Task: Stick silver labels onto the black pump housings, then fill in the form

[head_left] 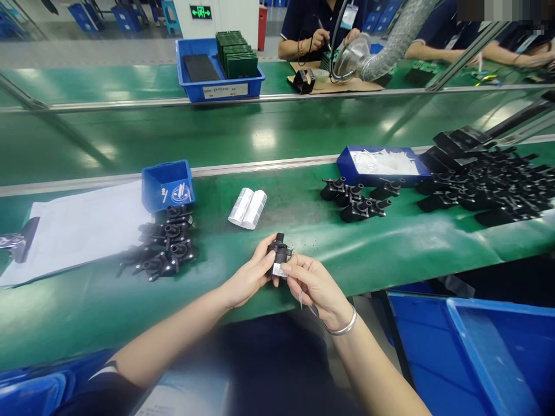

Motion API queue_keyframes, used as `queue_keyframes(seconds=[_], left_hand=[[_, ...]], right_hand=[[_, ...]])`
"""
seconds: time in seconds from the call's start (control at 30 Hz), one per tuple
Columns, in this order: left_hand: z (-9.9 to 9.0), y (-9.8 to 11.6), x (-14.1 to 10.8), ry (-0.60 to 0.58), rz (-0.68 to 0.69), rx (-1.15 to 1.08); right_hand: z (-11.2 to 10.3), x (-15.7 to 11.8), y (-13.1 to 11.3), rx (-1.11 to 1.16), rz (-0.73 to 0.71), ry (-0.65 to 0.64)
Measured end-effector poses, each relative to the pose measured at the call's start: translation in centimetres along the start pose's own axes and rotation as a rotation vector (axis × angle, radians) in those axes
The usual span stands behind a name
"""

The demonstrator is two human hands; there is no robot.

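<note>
My left hand (254,273) is wrapped round a small black pump (280,248), its spout pointing up, held over the front edge of the green bench. On the pump's side sits a white label (278,270). The thumb and fingertips of my right hand (313,281) pinch at this label's edge. A thin pale strip hangs below my right fingers; its kind is hard to make out. Beyond my hands lie two white rolls of labels (248,208). Several more black pumps (167,242) stand in a group on the left, and others (359,199) on the right.
A blue bin (167,186) with small white parts and a clipboard with white sheets (87,225) are on the left. At right are a blue box of white pieces (384,163) and many massed pumps (498,179). Co-workers sit across the bench near a fume hose (399,40).
</note>
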State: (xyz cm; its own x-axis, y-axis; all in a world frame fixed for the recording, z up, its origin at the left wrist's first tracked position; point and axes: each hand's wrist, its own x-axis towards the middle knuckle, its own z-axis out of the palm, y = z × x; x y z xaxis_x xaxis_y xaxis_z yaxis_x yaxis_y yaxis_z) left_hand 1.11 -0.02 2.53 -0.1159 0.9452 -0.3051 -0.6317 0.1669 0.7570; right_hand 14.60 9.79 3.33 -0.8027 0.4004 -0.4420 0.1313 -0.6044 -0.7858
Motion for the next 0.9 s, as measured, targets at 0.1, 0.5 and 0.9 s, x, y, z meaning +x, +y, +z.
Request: queue_keyframes(seconds=[0.1,0.5,0.9], left_hand=[[0.05,0.02,-0.02,0.008,-0.003,0.005],[-0.08,-0.17,-0.01,-0.01,-0.011,0.02],[-0.04,-0.06,-0.01,-0.007,-0.025,0.029]], right_hand=[[0.05,0.01,-0.05,-0.003,0.0,0.004],[0.14,0.02,-0.16,0.006,-0.015,0.002],[0.13,0.03,-0.18,0.021,0.004,-0.005]])
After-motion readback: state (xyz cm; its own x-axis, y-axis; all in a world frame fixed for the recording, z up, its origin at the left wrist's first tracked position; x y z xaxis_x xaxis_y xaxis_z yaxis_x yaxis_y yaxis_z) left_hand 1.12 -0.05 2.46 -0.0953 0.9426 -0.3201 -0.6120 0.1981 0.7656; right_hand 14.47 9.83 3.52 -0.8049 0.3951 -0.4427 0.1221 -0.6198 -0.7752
